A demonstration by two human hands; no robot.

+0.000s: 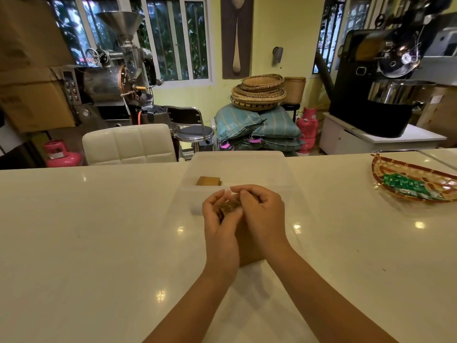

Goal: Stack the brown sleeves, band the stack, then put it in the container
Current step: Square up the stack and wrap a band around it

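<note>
A glossy white worktop (99, 231) carries a translucent plastic container (237, 167) at its far middle edge, a woven basket (415, 180) (holding green packets) at far right, and brown sleeves (248, 253) lying flat nearer.

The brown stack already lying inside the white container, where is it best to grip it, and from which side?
Probably from above, pinching its two short ends. The brown stack lies flat on the floor of the container, close behind the near wall, so a sideways approach from the front looks blocked. Both the left hand and right hand are busy holding the sleeves.
</note>
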